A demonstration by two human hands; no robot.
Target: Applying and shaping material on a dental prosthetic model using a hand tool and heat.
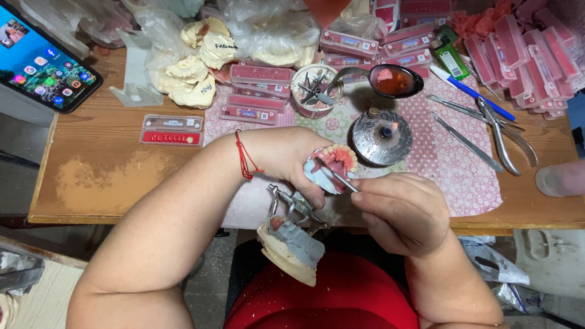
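My left hand grips a dental model with pink wax gum and a row of white teeth, mounted on a metal articulator. The articulator's lower plaster base hangs over my lap. My right hand holds a thin metal wax tool, its tip resting on the pink wax of the model. A red thread bracelet circles my left wrist.
A small lit burner stands just behind the model. A spoon of pink wax, a cup of tools, pliers and tweezers, pink tooth boxes, plaster casts and a phone lie on the wooden table.
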